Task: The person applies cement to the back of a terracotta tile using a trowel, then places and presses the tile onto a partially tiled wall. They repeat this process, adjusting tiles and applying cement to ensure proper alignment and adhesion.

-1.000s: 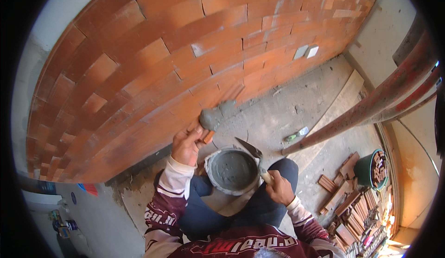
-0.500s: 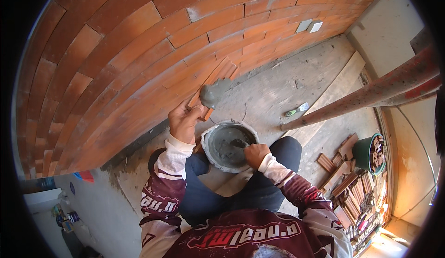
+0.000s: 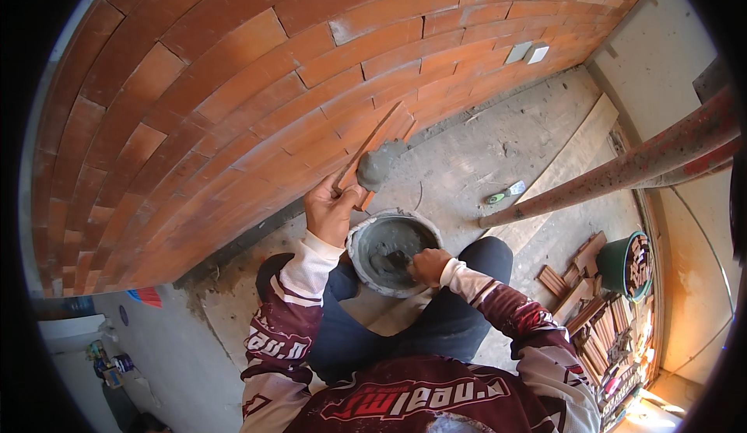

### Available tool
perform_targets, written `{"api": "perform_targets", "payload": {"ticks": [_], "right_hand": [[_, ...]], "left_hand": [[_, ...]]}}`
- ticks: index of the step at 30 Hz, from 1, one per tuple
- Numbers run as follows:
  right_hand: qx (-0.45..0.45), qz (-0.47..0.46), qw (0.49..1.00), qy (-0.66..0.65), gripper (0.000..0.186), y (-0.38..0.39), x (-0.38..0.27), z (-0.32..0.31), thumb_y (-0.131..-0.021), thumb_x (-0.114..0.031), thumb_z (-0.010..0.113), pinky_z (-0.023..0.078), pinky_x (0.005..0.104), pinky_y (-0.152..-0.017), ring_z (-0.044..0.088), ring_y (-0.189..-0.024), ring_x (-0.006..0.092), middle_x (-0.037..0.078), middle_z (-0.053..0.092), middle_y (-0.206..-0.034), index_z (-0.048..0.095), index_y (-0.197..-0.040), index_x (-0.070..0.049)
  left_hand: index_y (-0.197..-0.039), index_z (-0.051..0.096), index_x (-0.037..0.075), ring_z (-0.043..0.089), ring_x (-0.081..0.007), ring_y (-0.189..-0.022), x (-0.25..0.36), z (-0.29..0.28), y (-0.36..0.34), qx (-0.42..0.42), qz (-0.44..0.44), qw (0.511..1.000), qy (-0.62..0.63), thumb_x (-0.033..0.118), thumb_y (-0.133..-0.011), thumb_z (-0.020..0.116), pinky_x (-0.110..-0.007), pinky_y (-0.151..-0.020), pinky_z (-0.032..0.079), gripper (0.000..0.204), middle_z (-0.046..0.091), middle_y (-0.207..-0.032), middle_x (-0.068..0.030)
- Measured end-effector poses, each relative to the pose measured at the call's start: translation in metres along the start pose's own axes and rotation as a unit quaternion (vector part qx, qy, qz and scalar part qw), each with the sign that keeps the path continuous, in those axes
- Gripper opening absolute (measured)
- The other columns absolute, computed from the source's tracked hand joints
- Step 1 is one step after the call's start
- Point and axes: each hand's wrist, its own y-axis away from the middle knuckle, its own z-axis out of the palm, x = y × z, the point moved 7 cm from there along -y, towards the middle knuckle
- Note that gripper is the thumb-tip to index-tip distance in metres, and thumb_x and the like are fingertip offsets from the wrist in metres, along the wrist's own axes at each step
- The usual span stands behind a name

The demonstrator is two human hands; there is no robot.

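My left hand (image 3: pixel 331 209) grips the near end of a long, thin brick tile (image 3: pixel 389 131), which is tilted up beside the brick-faced wall (image 3: pixel 257 83). Grey mortar (image 3: pixel 376 167) sits in a lump on the tile's grooved face. Between my knees stands a round tub (image 3: pixel 359 227) with a mortar-crusted rim, holding wet grey mortar. My right hand (image 3: pixel 428 266) is closed at the tub's right rim on the handle of a trowel (image 3: pixel 398 259), whose blade dips into the mortar. The hand hides most of the handle.
A green-handled scraper (image 3: pixel 506 192) lies on the concrete floor. A rusty red pole (image 3: pixel 607 176) slants in from the right above a wooden plank (image 3: pixel 572 164). Loose brick tiles (image 3: pixel 595 332) are piled at the right, with a green bucket (image 3: pixel 616 266) of pieces.
The trowel has sunk lower and nearer to me in the tub, with my right hand following. The tile and its mortar are still in my left hand. The whole view has shifted slightly.
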Motion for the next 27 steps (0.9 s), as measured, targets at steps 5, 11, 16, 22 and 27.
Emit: {"api": "perform_targets", "payload": {"ticks": [5,11,16,22,27], "right_hand": [[-0.039,-0.093,0.994,0.03,0.02,0.003,-0.007,0.002,-0.082,-0.028,0.059,0.055,0.0456,-0.07,0.067,-0.08,0.038,0.017,0.068,-0.083,0.069,-0.093,-0.014],[-0.011,-0.135,0.99,-0.047,0.017,0.007,0.008,0.014,-0.082,-0.029,0.06,0.053,0.0449,-0.067,0.066,-0.075,0.0377,0.016,0.066,-0.078,0.066,-0.09,-0.016],[-0.002,-0.138,0.986,-0.097,0.016,0.012,0.008,0.01,-0.084,-0.03,0.059,0.052,0.044,-0.066,0.065,-0.075,0.0371,0.015,0.066,-0.078,0.065,-0.092,-0.017],[0.006,-0.14,0.979,-0.149,0.016,0.018,0.008,0.006,-0.086,-0.03,0.057,0.051,0.0431,-0.067,0.065,-0.073,0.0359,0.015,0.067,-0.079,0.065,-0.091,-0.016],[-0.019,-0.046,0.966,-0.253,0.024,0.021,0.02,0.004,-0.086,-0.032,0.061,0.05,0.0393,-0.063,0.063,-0.066,0.0294,0.014,0.067,-0.073,0.07,-0.086,-0.01]], "left_hand": [[-0.119,0.058,-0.004,0.061,-0.0102,-0.082,-0.019,-0.003,-0.002,-0.003,-0.076,0.992,0.097,0.001,-0.086,0.057,-0.026,-0.073,0.051,0.033,0.065,-0.096,-0.0049],[-0.117,0.057,0.0,0.064,-0.0189,-0.093,-0.034,0.0,0.0,0.0,-0.181,0.96,0.213,0.009,-0.091,0.056,-0.033,-0.078,0.054,0.027,0.064,-0.105,-0.0107],[-0.115,0.056,-0.002,0.064,-0.0202,-0.093,-0.036,0.003,0.001,0.018,-0.199,0.955,0.219,0.009,-0.091,0.057,-0.037,-0.083,0.057,0.026,0.064,-0.101,-0.0117],[-0.115,0.056,-0.003,0.066,-0.0213,-0.092,-0.039,0.002,0.004,0.018,-0.211,0.957,0.2,0.008,-0.092,0.057,-0.038,-0.081,0.057,0.026,0.064,-0.103,-0.012],[-0.11,0.059,-0.003,0.066,-0.021,-0.088,-0.04,0.004,0.004,0.016,-0.212,0.96,0.18,0.008,-0.091,0.059,-0.038,-0.08,0.057,0.021,0.065,-0.096,-0.0111]]}}
